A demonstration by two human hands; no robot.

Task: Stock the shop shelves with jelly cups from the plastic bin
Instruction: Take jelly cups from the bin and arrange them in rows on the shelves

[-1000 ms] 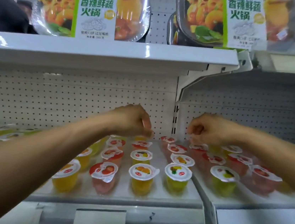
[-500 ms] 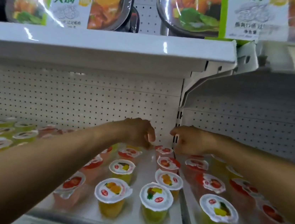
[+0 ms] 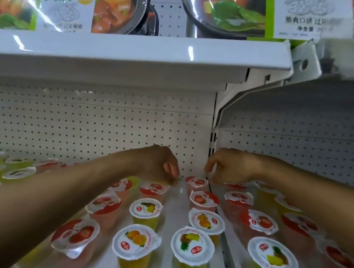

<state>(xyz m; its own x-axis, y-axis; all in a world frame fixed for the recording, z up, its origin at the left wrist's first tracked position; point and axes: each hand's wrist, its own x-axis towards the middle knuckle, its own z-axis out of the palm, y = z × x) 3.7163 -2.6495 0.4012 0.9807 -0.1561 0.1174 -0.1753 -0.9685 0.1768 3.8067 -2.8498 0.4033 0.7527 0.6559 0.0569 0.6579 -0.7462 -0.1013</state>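
The left hand [image 3: 159, 165] and right hand [image 3: 232, 167] curled over rear jelly cups [image 3: 197, 182], flanking the upright [image 3: 213, 138]. Whether either grip held anything could not be told.

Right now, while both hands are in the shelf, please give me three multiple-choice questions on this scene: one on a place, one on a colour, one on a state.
1. Where are the left hand and the right hand?
A. at the back of the shelf, by the pegboard
B. on the upper shelf
C. at the front edge

2. What colour is the pegboard?
A. green
B. white
C. red

3. How do the cups stand?
A. stacked
B. tipped over
C. upright, lids on

Answers:
1 A: both hands hang over the rearmost cups, close to the pegboard.
2 B: the holed wall is white.
3 C: each cup stands singly with its lid on top.
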